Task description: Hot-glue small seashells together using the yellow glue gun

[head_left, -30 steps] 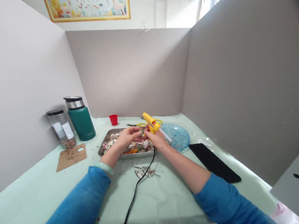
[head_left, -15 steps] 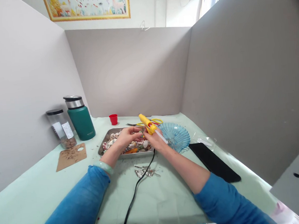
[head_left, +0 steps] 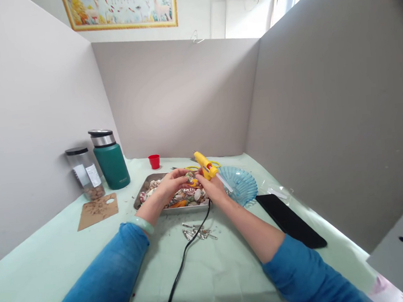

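Note:
My right hand (head_left: 212,186) is wrapped round a yellow hot glue gun (head_left: 205,164). Its nozzle points up and away, and a clear glue stick (head_left: 226,183) sticks out of its back end. My left hand (head_left: 174,181) is closed in a pinch just left of the gun; a small pale, greenish thing shows at its fingertips, too small to name. Both hands are over a metal tray (head_left: 178,210) full of shells and stones (head_left: 194,197). From the gun a black cord (head_left: 183,260) runs down to the table's front edge.
Beside the tray stands a blue scalloped glass plate (head_left: 243,185); a black flat pad (head_left: 288,221) lies to its right. Metal clips (head_left: 198,232) lie in front. Scissors (head_left: 216,163) and a red cup (head_left: 154,162) are behind, a green bottle (head_left: 111,163), jar (head_left: 87,175) and brown card (head_left: 97,212) left.
The glue gun in my right hand has moved slightly right, away from my left fingers, opening a gap between the hands. The whole view has shifted a little.

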`<state>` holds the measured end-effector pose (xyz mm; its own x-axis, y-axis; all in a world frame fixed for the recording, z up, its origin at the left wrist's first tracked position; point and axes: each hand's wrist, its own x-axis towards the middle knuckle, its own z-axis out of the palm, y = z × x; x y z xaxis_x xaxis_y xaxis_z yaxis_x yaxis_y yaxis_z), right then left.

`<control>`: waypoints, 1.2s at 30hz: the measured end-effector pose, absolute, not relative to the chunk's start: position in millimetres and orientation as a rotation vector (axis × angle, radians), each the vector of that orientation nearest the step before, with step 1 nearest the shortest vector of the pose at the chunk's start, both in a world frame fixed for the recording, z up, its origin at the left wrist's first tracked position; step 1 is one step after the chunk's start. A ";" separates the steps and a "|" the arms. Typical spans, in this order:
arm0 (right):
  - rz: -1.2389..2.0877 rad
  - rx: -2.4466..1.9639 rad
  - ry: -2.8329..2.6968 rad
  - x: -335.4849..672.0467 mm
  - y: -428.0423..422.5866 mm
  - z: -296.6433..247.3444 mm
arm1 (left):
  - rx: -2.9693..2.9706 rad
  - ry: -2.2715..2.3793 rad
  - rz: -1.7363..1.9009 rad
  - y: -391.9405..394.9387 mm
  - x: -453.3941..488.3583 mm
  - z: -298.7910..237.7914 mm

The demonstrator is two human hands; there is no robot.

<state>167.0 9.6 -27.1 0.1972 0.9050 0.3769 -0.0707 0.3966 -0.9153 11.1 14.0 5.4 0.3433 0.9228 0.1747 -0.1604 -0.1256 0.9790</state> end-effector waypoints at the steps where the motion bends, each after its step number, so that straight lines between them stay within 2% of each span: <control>1: 0.865 -0.917 -1.144 167.1 9.9 -27.1 | 1.345 0.745 1.100 14.0 11.3 5.5; 10: 0.815 -0.958 -1.197 171.0 11.6 -30.1 | 1.361 0.705 1.047 13.9 12.1 3.2; 36: 0.729 -0.980 -1.330 170.8 12.9 -30.5 | 1.806 1.003 1.164 26.9 13.6 -6.6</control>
<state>170.8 12.9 -30.5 0.1306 0.8854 0.4462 0.1005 0.4359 -0.8944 13.6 26.9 -6.6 0.2791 0.8951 0.3477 0.2113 -0.4104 0.8871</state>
